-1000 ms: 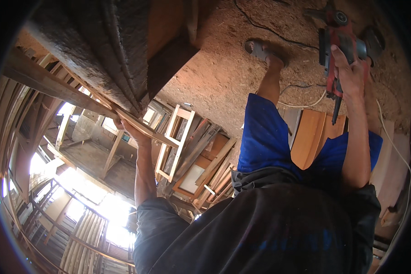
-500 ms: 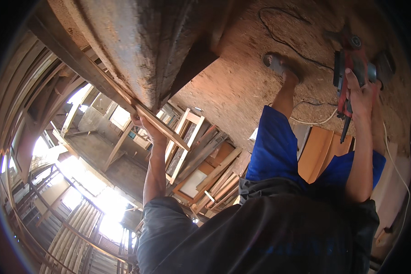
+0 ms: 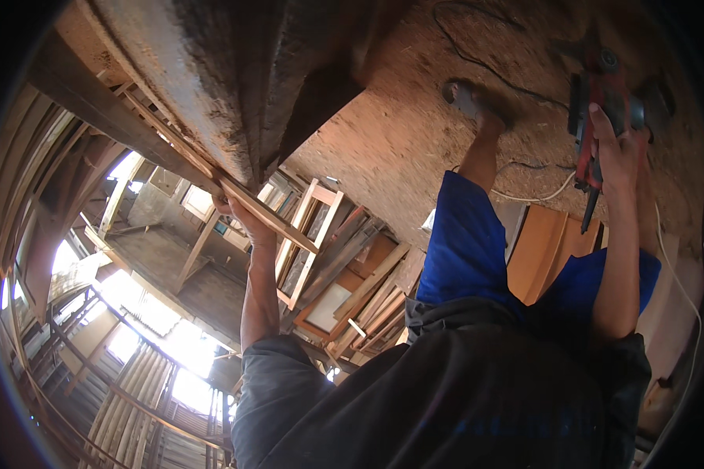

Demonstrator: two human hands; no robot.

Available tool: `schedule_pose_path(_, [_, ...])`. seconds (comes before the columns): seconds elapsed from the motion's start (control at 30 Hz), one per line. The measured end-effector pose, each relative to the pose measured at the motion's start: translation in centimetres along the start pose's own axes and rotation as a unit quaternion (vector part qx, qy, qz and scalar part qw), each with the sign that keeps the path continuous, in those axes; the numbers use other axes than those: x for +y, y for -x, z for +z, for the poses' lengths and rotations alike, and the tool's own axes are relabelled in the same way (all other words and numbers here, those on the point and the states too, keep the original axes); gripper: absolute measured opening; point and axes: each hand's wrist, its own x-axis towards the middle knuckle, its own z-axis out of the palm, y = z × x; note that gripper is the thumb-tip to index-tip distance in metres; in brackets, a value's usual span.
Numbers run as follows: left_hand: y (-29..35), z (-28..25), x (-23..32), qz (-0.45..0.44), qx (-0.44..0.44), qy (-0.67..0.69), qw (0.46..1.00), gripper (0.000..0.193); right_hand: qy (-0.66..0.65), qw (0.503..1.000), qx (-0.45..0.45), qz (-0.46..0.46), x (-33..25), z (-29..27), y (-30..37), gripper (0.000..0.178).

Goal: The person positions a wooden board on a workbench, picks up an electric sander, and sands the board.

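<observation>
My left hand [image 3: 245,221] is wrapped round a long narrow wooden strip [image 3: 278,224] at the left side of the thick workbench [image 3: 203,47]. The strip's near end sticks out past my fingers, and the rest runs along the bench edge. On the right, away from the bench, my right hand [image 3: 619,162] grips a red and black electric planer [image 3: 612,87] by its handle. The planer hangs over the floor. Its underside is hidden.
Dusty floor [image 3: 399,148] lies ahead, with a dark cable [image 3: 516,87] and a pale cord [image 3: 544,197] across it. Stacked boards [image 3: 368,313] and a wooden frame [image 3: 309,234] are below left. An orange-brown panel [image 3: 544,250] lies near my legs. Timber [image 3: 27,156] lines the far left.
The view has shifted slightly, so the bench and left hand appear a little further left and up. Both hands keep their holds on the wooden strip and planer.
</observation>
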Motion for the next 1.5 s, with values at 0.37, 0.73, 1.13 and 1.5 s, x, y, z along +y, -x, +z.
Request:
schedule_pose_path(0.37, [0.0, -0.2, 0.6, 0.035, -0.021, -0.035, 0.999, 0.057, 0.022, 0.999, 0.025, -0.003, 0.9, 0.0, -0.1, 0.068])
schedule_pose_path(0.73, [0.7, 0.7, 1.1, 0.040, -0.014, -0.079, 0.996, 0.059, 0.007, 1.000, -0.012, 0.014, 0.2, 0.8, -0.1, 0.082])
schedule_pose_path(1.13, [-0.4, -0.6, -0.7, 0.056, -0.032, -0.101, 0.993, 0.059, 0.045, 0.999, 0.013, 0.010, 2.7, 0.6, -0.6, 0.060])
schedule_pose_path(1.5, [1.0, 3.0, 2.9, 0.004, 0.052, -0.208, 0.977, 0.089, 0.069, 0.994, 0.016, -0.083, 0.0, 2.9, 0.9, 0.030])
